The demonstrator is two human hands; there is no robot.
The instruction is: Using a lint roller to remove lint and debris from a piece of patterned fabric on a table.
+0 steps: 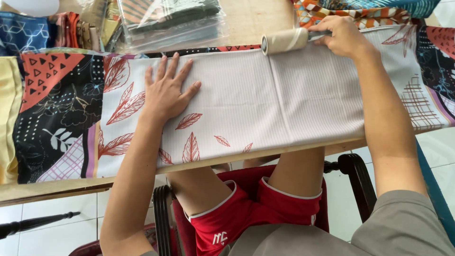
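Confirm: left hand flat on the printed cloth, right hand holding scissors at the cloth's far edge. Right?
Not quite. The right hand holds a lint roller, not scissors, at the far edge of the cloth. The rest stands: the left hand lies flat, fingers spread, on the cloth. The head view shows it.
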